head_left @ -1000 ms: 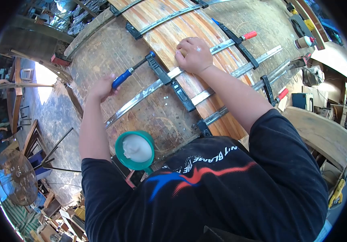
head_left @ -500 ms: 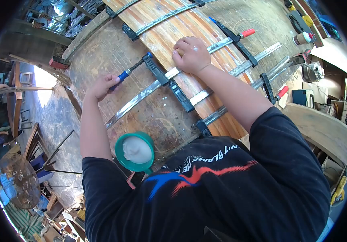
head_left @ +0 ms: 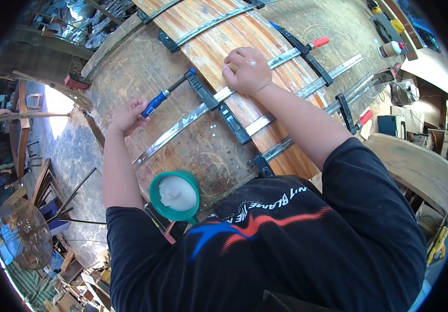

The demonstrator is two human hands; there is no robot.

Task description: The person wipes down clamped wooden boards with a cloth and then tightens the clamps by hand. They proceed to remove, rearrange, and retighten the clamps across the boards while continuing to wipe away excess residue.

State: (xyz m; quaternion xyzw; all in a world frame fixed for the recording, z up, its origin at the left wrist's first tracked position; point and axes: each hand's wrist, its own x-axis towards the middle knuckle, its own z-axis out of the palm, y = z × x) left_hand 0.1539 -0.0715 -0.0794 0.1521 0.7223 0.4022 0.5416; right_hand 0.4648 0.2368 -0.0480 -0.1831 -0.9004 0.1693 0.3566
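My left hand (head_left: 130, 116) is at the end of the blue handle (head_left: 155, 104) of a bar clamp (head_left: 200, 89), its fingers loosely apart around the butt, with most of the handle exposed. The clamp's steel bar (head_left: 180, 125) runs across a panel of glued wood strips (head_left: 219, 49). On the panel, my right hand (head_left: 248, 71) is curled over a small tan piece (head_left: 232, 67), mostly hidden under the fingers. White smears show on the back of this hand and on the wood. More clamps (head_left: 234, 124) cross the panel nearby.
A green cup (head_left: 153, 193) of white paste stands on the worn tabletop (head_left: 125, 67) near my body. Red-handled clamp ends (head_left: 319, 42) stick out past the panel's far side. A bottle (head_left: 390, 49) lies at right. A fan (head_left: 25, 233) stands at lower left.
My left hand has slipped back and slightly down along the blue handle, its fingers loosening and uncovering more of it. My right hand stays in place on the panel.
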